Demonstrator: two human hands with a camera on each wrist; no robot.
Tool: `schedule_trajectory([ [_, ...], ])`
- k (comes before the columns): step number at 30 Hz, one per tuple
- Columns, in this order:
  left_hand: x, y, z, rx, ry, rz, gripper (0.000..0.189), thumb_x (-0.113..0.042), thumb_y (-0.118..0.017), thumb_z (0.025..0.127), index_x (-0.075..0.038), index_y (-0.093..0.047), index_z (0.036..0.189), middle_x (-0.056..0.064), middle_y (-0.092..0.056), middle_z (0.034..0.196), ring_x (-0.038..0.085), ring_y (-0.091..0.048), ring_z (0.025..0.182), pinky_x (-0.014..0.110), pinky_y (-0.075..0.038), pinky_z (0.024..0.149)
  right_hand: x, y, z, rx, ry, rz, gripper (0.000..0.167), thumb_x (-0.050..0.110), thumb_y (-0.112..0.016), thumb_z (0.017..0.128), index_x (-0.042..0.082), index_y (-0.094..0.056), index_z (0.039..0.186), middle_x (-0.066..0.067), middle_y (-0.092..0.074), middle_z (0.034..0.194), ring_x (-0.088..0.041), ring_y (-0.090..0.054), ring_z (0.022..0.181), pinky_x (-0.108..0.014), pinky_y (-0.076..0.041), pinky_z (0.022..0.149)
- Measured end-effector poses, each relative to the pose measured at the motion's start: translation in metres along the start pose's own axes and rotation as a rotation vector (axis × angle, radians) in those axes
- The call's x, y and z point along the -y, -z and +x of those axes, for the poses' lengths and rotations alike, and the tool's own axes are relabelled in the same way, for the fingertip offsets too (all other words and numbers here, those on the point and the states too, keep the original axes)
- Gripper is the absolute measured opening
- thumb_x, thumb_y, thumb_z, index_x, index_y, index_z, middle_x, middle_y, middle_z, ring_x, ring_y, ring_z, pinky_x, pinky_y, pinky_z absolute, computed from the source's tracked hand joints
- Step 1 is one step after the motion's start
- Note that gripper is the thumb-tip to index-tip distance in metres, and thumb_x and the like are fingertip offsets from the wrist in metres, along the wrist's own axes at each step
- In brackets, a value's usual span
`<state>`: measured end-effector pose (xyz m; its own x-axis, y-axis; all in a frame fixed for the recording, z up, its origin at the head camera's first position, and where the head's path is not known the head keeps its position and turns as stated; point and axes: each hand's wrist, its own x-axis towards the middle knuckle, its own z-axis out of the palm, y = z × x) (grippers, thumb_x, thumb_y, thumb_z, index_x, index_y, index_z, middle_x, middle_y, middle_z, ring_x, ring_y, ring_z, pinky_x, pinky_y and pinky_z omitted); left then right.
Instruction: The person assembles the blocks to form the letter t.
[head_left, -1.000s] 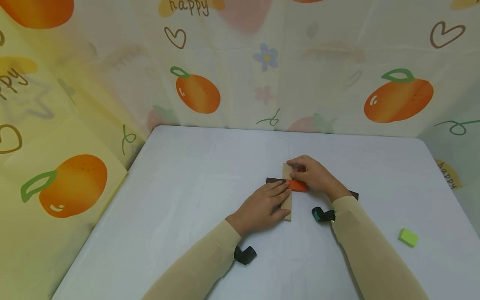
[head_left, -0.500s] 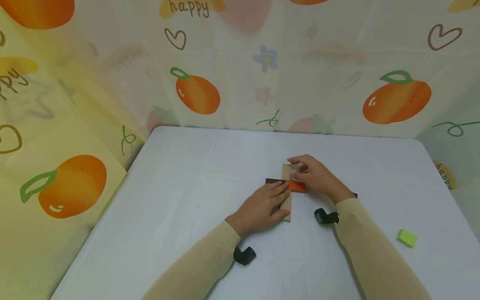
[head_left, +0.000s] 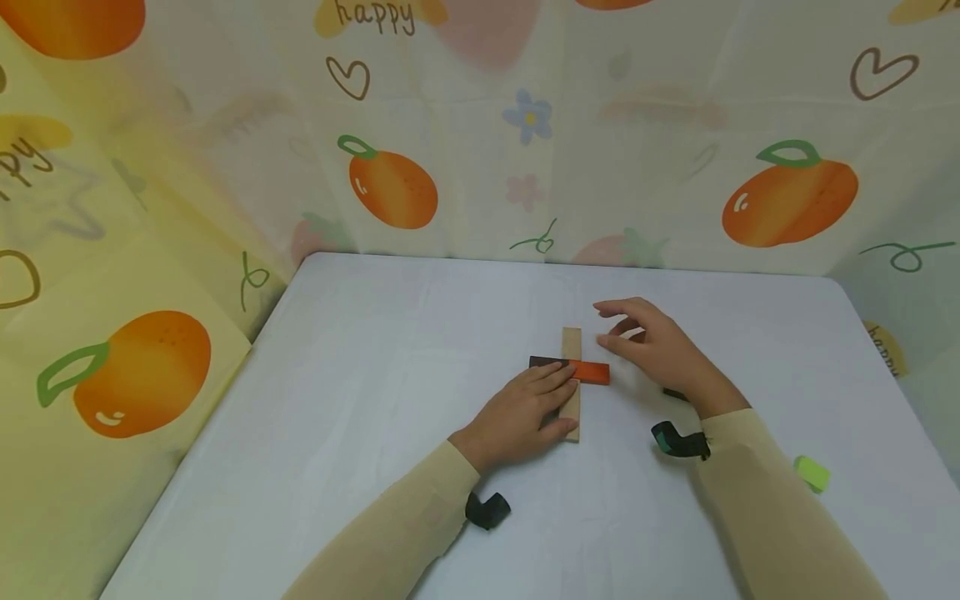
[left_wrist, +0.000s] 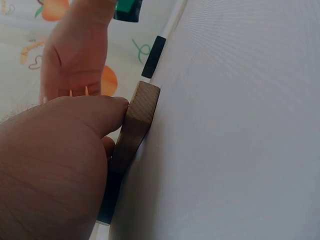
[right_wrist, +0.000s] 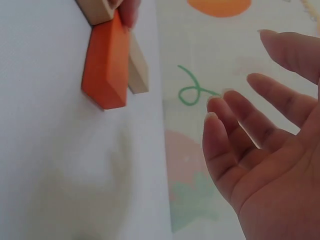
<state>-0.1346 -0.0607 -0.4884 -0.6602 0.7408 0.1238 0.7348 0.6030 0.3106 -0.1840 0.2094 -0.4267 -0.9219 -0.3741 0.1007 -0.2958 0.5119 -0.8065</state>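
Note:
My left hand [head_left: 521, 412] rests over a cross of blocks on the white table. Its fingers lie flat across a dark block [head_left: 545, 362] and an orange block [head_left: 594, 372], set end to end. The thumb touches the near pale wooden block [head_left: 572, 417], whose end grain shows in the left wrist view. Another pale wooden block [head_left: 572, 342] forms the far arm of the cross. The middle of the cross is hidden under the fingers. Right of it, my right hand [head_left: 648, 346] is raised, fingers loosely bent, palm bare in the right wrist view [right_wrist: 270, 155].
A black block [head_left: 674, 394] lies beyond the right wrist, partly hidden by it. A light green block [head_left: 812, 473] sits farther right, beside the right sleeve. The table [head_left: 375, 350] meets a cloth backdrop printed with oranges at its far edge.
My right hand has come away from the far wooden block, moving right and slightly up, with its fingers spreading. The left hand and the cross of blocks stay in place.

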Motion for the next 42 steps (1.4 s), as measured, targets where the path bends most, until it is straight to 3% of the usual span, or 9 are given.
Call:
schedule_trajectory([
  [6,0.0,0.001,0.0,-0.002,0.006,-0.019,0.063,-0.043,-0.06,0.113,-0.006,-0.049,0.164,0.007,-0.038,0.173,0.022,-0.029,0.161,0.031,-0.014,0.13,0.007,0.012,-0.017,-0.048,0.071,0.011,0.05,0.015,-0.073,0.108,0.007,-0.059,0.155,-0.015,-0.061,0.145,-0.028,-0.065,0.114,-0.021,-0.052,0.093],
  [10,0.0,0.001,-0.001,-0.006,0.005,-0.026,0.063,-0.042,-0.06,0.113,-0.006,-0.048,0.164,0.007,-0.038,0.173,0.022,-0.028,0.161,0.03,-0.014,0.13,0.01,0.021,-0.03,-0.074,0.109,0.0,0.052,0.01,-0.072,0.107,0.007,-0.057,0.157,-0.015,-0.062,0.143,-0.025,-0.064,0.113,-0.014,-0.051,0.091],
  [18,0.0,0.0,-0.001,-0.012,-0.003,-0.039,0.063,-0.041,-0.061,0.113,-0.005,-0.049,0.163,0.008,-0.038,0.172,0.023,-0.029,0.161,0.03,-0.014,0.13,0.014,0.036,-0.057,-0.126,0.135,0.038,0.051,0.002,-0.068,0.107,0.006,-0.057,0.157,-0.008,-0.063,0.14,-0.014,-0.062,0.114,-0.012,-0.05,0.094],
  [26,0.0,0.0,-0.002,-0.011,0.008,-0.048,0.063,-0.041,-0.062,0.113,-0.006,-0.049,0.164,0.007,-0.038,0.172,0.022,-0.029,0.161,0.029,-0.013,0.13,0.007,0.05,-0.083,-0.141,0.2,0.107,0.048,-0.005,-0.053,0.111,0.003,-0.054,0.158,0.004,-0.064,0.141,-0.017,-0.062,0.117,-0.015,-0.051,0.097],
  [31,0.0,0.0,-0.001,-0.014,0.006,-0.046,0.063,-0.041,-0.062,0.113,-0.006,-0.049,0.163,0.007,-0.039,0.172,0.023,-0.03,0.161,0.029,-0.013,0.13,-0.003,0.058,-0.098,-0.148,0.248,0.106,0.049,-0.006,-0.04,0.111,-0.002,-0.051,0.158,-0.005,-0.064,0.143,-0.02,-0.062,0.117,-0.017,-0.052,0.096],
  [42,0.0,-0.001,-0.001,-0.005,0.006,-0.04,0.064,-0.042,-0.061,0.113,-0.005,-0.048,0.164,0.007,-0.038,0.172,0.023,-0.028,0.161,0.029,-0.012,0.13,-0.025,0.067,-0.137,-0.218,0.114,0.054,0.047,0.001,-0.037,0.115,0.002,-0.053,0.159,-0.006,-0.065,0.141,-0.017,-0.062,0.117,-0.015,-0.05,0.095],
])
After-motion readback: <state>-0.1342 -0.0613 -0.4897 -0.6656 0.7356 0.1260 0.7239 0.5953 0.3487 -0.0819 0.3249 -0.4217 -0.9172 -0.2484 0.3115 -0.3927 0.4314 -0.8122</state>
